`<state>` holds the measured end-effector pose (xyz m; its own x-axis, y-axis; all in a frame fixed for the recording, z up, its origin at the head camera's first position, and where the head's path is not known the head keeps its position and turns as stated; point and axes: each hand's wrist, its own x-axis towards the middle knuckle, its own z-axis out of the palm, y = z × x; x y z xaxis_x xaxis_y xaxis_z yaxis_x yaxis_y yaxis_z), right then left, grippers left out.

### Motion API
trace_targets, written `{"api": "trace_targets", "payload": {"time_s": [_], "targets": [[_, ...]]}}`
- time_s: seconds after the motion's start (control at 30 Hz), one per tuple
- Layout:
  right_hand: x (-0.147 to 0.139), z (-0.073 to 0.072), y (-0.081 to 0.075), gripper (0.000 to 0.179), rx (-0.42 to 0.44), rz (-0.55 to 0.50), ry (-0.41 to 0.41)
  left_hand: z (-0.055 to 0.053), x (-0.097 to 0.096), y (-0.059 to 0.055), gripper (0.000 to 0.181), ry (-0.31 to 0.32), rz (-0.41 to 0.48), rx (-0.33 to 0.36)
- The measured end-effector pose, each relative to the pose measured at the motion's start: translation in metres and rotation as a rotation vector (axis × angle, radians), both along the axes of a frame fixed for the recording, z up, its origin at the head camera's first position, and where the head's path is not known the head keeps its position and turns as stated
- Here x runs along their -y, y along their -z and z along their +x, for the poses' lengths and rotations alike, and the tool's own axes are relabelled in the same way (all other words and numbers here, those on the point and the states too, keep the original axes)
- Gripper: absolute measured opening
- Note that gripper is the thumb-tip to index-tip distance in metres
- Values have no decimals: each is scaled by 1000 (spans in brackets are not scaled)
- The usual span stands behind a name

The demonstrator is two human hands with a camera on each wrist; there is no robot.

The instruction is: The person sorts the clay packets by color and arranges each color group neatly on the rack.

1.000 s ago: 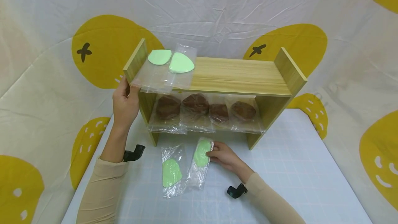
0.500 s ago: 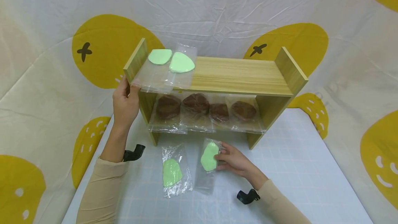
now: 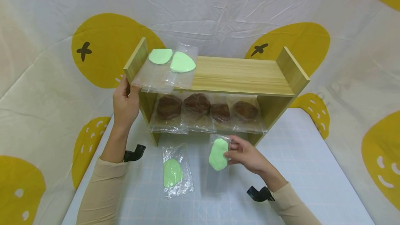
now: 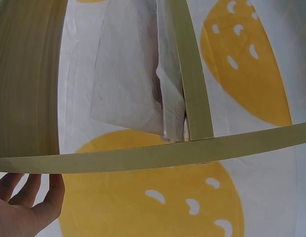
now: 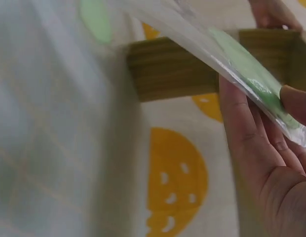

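My right hand [image 3: 247, 153] pinches a clear plastic bag holding a flat pale green piece [image 3: 218, 155], thumb on its face and fingers behind. The bag is raised above the table, in front of the shelf. In the right wrist view the bag [image 5: 247, 64] slants across, the thumb pressing near one end. My left hand [image 3: 126, 103] grips the left side panel of the wooden two-tier shelf [image 3: 240, 75]; in the left wrist view its fingers [image 4: 53, 197] meet the panel's edge. A second bagged green piece [image 3: 173, 173] lies on the table.
Two bagged green pieces [image 3: 182, 62] lie at the left of the top tier, their bags overhanging its front edge. Several bagged dark brown pieces [image 3: 196, 103] line the lower tier. A fruit-print cloth [image 3: 218, 9] hangs behind the pale checked table [image 3: 150, 207].
My right hand has lifted the bagged green piece off the table and moved it right, away from the other bag. My left hand stays on the shelf panel.
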<state>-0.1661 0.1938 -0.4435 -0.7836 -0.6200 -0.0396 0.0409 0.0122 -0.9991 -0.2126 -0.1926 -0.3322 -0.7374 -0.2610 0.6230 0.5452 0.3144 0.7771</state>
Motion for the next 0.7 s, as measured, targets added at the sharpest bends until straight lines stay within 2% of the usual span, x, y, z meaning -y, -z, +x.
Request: {"api": "trace_targets", "payload": {"time_s": [0.27,0.47,0.7], "targets": [[-9,4,-46,36,-176,-53,-21,0,0,-1,36,-6,-1,-4],[-12,-1,-84,41,-338,-83,-10,1,0,-1,36,-5,4,0],[-11,-5,-131,44,-456,-148,22,0,1,-1,37,-1,3,2]]}}
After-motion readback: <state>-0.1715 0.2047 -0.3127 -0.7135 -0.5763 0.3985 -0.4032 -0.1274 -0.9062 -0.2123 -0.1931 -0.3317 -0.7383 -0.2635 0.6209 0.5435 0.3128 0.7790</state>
